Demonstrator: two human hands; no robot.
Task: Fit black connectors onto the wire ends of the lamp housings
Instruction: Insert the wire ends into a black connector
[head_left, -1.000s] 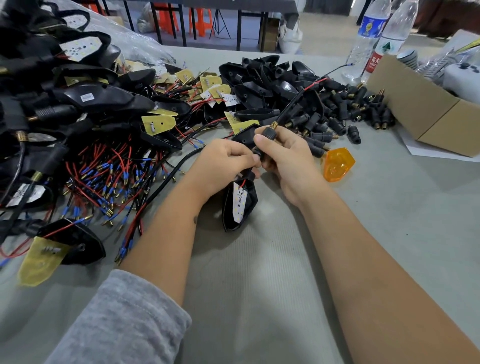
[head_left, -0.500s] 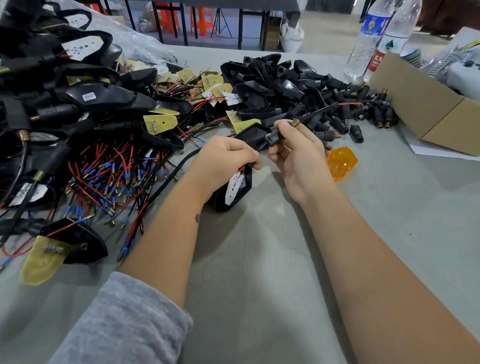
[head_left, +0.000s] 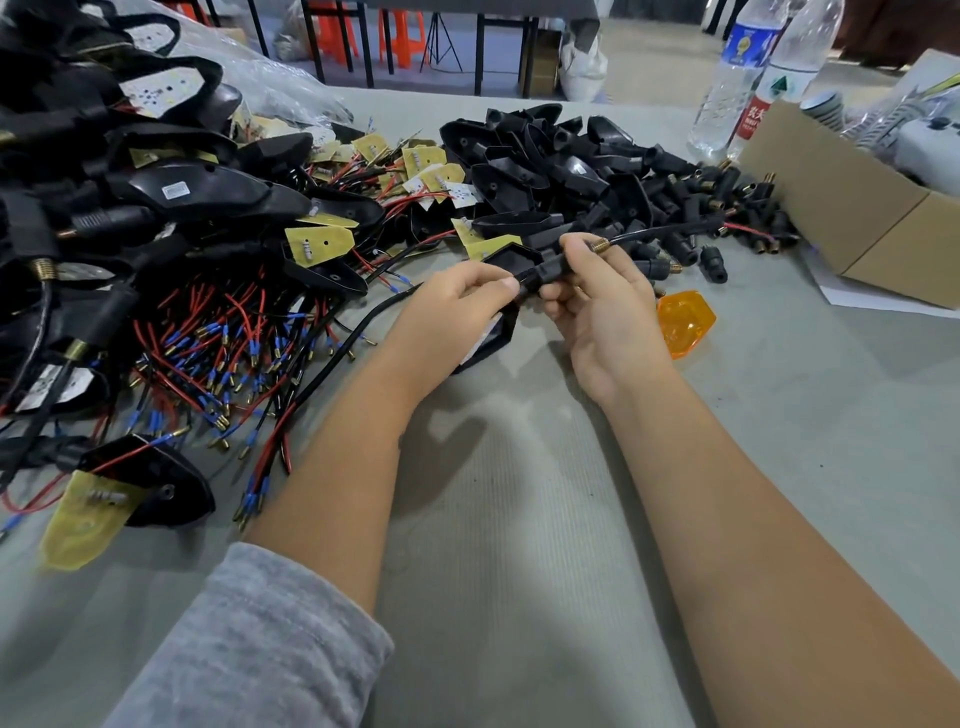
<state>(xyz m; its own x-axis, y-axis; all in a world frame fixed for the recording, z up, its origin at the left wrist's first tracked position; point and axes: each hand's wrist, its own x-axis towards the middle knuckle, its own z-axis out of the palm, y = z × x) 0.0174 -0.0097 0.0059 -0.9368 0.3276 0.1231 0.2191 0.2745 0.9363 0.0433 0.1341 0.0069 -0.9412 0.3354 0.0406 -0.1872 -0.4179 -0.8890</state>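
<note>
Black connector (head_left: 551, 270) on a wire end pinched by right hand (head_left: 605, 317), lamp housing (head_left: 491, 332) gripped by left hand (head_left: 457, 306) at table centre, grey ribbed table cover (head_left: 519, 519), housing pile (head_left: 130, 208) left, cardboard box (head_left: 852, 208) far right, orange stools (head_left: 395, 31) beyond.

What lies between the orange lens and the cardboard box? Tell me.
In the head view, mostly bare grey table lies between the orange lens and the cardboard box, with one loose black connector standing at the far edge of that stretch.
</note>
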